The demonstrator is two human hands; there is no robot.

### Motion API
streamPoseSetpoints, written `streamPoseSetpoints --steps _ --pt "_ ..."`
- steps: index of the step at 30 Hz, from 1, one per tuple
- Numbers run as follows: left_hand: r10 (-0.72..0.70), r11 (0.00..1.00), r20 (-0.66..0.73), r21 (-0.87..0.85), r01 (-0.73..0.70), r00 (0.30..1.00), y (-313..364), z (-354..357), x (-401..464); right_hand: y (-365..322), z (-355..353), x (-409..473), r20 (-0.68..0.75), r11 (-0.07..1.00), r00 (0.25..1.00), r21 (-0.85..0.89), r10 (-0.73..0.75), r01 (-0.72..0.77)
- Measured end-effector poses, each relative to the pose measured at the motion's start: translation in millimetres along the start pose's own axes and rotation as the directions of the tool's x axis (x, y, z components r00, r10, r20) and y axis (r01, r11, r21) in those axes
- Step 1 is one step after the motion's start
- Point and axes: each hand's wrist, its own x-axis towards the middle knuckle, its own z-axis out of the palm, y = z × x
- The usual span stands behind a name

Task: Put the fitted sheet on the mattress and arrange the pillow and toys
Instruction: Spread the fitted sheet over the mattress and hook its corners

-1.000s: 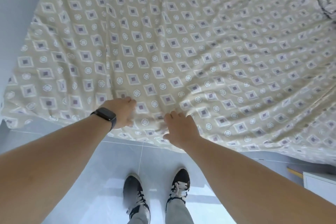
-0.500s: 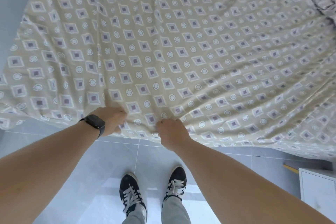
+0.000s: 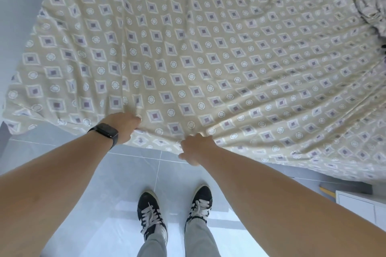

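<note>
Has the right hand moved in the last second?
Yes. The right hand has drawn back toward the shoes, pulling the sheet edge out over the floor tiles with it.

The fitted sheet [image 3: 208, 58] covers the mattress wholly and runs off the top and right edges.

Patterned fitted sheet [image 3: 208, 58] spread, creased, over bed; grey tiled floor [image 3: 129, 173] below.

Bare forearms, a black smartwatch [image 3: 106, 132], grey trousers [image 3: 196, 236], black sneakers [image 3: 150, 213] with white laces.
</note>
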Motion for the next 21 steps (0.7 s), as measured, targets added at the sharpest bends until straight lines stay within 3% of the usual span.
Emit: streamPoseSetpoints --steps 3,8,11,14,18,21 --pt "0.009 1.000 0.014 -0.022 -0.009 1.000 -11.9 -4.3 -19.8 -16.2 -21.0 -10.8 0.030 0.988 0.999 0.150 0.042 -0.046" --pt "0.082 0.992 0.206 0.077 -0.100 0.975 -2.5 10.7 -73.3 -43.3 -68.3 -41.6 0.035 0.989 0.999 0.149 -0.009 0.004" --pt "0.026 0.997 0.122 -0.077 -0.016 0.992 -25.2 -10.1 -122.8 -52.9 -111.4 -78.2 0.001 0.989 0.999 0.147 -0.033 0.032" --pt "-0.014 0.995 0.110 -0.093 0.024 0.994 -55.4 -59.9 -186.7 -63.4 -151.7 -127.4 -0.040 0.984 0.999 0.180 -0.007 0.014" --pt "-0.049 0.993 -0.007 -0.108 0.048 0.999 -79.4 -121.4 -249.2 -77.7 -183.6 -184.4 -0.133 0.926 0.990 0.378 0.046 0.008" --pt "0.015 0.992 -0.008 -0.125 -0.015 1.000 -82.0 -165.3 -298.0 -96.7 -209.6 -224.0 -0.117 0.880 0.993 0.474 0.020 0.038"
